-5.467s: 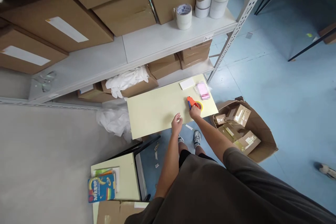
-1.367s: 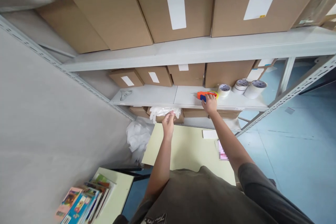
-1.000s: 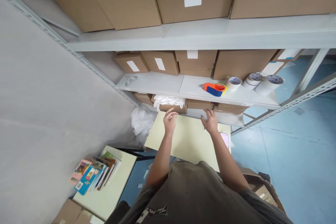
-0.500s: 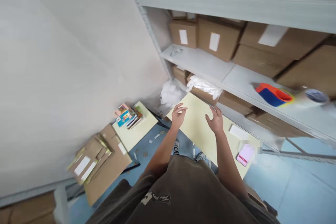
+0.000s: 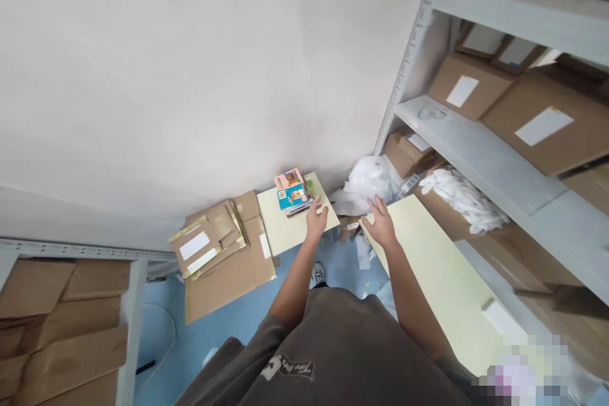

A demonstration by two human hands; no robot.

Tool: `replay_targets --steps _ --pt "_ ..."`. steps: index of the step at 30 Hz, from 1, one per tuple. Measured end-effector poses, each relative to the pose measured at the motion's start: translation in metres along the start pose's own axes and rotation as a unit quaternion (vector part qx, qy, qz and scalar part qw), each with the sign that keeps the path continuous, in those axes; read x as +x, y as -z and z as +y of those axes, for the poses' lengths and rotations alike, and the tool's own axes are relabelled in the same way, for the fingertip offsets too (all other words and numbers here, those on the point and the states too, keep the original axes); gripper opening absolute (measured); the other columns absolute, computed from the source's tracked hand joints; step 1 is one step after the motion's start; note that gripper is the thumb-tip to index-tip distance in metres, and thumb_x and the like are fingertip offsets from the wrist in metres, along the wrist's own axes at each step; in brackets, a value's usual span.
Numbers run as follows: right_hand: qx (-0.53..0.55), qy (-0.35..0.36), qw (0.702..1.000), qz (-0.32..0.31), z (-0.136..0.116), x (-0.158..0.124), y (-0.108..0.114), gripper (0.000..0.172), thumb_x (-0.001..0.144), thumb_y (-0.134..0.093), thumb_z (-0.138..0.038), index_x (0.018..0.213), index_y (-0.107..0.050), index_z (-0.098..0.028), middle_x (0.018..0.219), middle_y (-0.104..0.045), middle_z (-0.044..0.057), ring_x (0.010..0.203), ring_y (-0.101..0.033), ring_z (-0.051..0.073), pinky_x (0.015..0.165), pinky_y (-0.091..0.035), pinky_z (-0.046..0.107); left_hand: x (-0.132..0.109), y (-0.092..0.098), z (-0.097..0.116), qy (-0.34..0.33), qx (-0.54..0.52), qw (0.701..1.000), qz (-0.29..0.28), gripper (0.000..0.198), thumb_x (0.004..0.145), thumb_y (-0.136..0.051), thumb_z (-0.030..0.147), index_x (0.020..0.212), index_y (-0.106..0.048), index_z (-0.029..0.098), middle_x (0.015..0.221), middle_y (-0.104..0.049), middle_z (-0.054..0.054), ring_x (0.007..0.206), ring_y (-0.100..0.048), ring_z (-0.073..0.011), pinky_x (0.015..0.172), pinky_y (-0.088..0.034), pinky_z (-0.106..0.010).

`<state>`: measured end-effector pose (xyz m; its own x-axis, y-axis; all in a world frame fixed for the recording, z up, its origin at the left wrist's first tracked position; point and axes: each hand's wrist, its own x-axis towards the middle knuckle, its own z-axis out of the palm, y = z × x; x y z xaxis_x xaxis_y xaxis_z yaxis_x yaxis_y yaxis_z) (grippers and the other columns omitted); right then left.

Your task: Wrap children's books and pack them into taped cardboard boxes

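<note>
My left hand (image 5: 316, 219) is raised with its fingers apart and nothing in it. In the view it overlaps the right edge of a small stack of books (image 5: 294, 193), with a pink and a blue cover on top; whether it touches them I cannot tell. The stack lies on a small pale yellow table (image 5: 276, 228) against the wall. My right hand (image 5: 380, 223) is also empty, fingers spread, by the near left corner of a long pale yellow table (image 5: 413, 228). A heap of white plastic (image 5: 371, 177) lies just beyond it.
Flattened cardboard (image 5: 238, 285) with padded packages (image 5: 207, 238) lies left of the books. Shelving (image 5: 504, 158) with cartons (image 5: 542, 120) and white gloves (image 5: 466, 200) stands on the right. Another carton rack (image 5: 132, 323) is at lower left. Paper scraps (image 5: 364, 252) litter the blue floor.
My view has turned left, bringing the book stack nearer the middle and the shelving further right. Both hands stay raised and empty, now toward the books and white plastic.
</note>
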<state>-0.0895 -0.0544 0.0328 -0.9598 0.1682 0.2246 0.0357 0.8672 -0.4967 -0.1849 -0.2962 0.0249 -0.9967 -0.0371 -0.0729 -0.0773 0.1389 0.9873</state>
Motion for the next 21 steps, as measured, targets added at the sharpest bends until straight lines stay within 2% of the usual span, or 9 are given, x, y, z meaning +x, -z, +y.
replay_targets --steps 3,6,10,14,18,21 --pt "0.019 0.031 0.998 -0.048 -0.04 0.042 -0.045 0.069 0.099 -0.06 -0.038 0.164 -0.048 -0.022 0.177 -0.033 0.012 0.165 -0.025 0.038 0.129 -0.036 0.058 0.039 0.057 -0.019 0.049 0.023 0.998 0.017 0.06 0.09 -0.079 0.037 0.147 -0.066 0.024 0.154 -0.063 -0.014 0.132 -0.066 -0.0316 0.108 -0.056 -0.043" --pt "0.04 0.049 0.994 -0.086 -0.077 0.079 -0.086 0.069 0.098 -0.06 -0.038 0.164 -0.049 -0.023 0.178 -0.031 0.011 0.166 -0.023 0.037 0.131 -0.034 0.058 0.067 0.109 -0.036 0.086 0.037 0.995 0.043 0.062 0.09 -0.08 0.034 0.15 -0.065 0.023 0.156 -0.062 -0.014 0.137 -0.063 -0.0334 0.113 -0.052 -0.044" --pt "0.061 0.071 0.988 -0.123 -0.112 0.114 -0.13 0.071 0.097 -0.061 -0.038 0.165 -0.048 -0.024 0.178 -0.031 0.009 0.166 -0.023 0.037 0.133 -0.032 0.059 0.088 0.16 -0.056 0.115 0.023 0.991 0.071 0.065 0.089 -0.08 0.034 0.151 -0.064 0.021 0.156 -0.062 -0.015 0.14 -0.061 -0.0346 0.116 -0.049 -0.044" --pt "0.065 0.086 0.981 -0.162 -0.126 0.132 -0.167 0.07 0.099 -0.059 -0.041 0.165 -0.048 -0.021 0.176 -0.035 0.011 0.166 -0.024 0.037 0.133 -0.031 0.058 0.094 0.181 -0.077 0.148 0.003 0.985 0.091 0.071 0.087 -0.083 0.037 0.154 -0.061 0.021 0.159 -0.058 -0.018 0.14 -0.061 -0.0355 0.115 -0.049 -0.045" --pt "0.048 0.088 0.971 -0.217 -0.13 0.137 -0.201 0.071 0.099 -0.056 -0.037 0.167 -0.045 -0.018 0.174 -0.039 0.012 0.165 -0.026 0.036 0.133 -0.031 0.056 0.097 0.177 -0.096 0.178 -0.014 0.98 0.088 0.072 0.087 -0.082 0.037 0.153 -0.061 0.018 0.16 -0.057 -0.02 0.14 -0.061 -0.0354 0.114 -0.05 -0.044" --pt "0.004 0.089 0.955 -0.284 -0.139 0.132 -0.221 0.072 0.097 -0.057 -0.03 0.166 -0.046 -0.014 0.174 -0.04 0.015 0.165 -0.026 0.038 0.132 -0.031 0.055 0.101 0.171 -0.106 0.214 -0.023 0.973 0.086 0.073 0.085 -0.084 0.035 0.151 -0.062 0.015 0.157 -0.059 -0.023 0.135 -0.064 -0.0356 0.109 -0.052 -0.042"
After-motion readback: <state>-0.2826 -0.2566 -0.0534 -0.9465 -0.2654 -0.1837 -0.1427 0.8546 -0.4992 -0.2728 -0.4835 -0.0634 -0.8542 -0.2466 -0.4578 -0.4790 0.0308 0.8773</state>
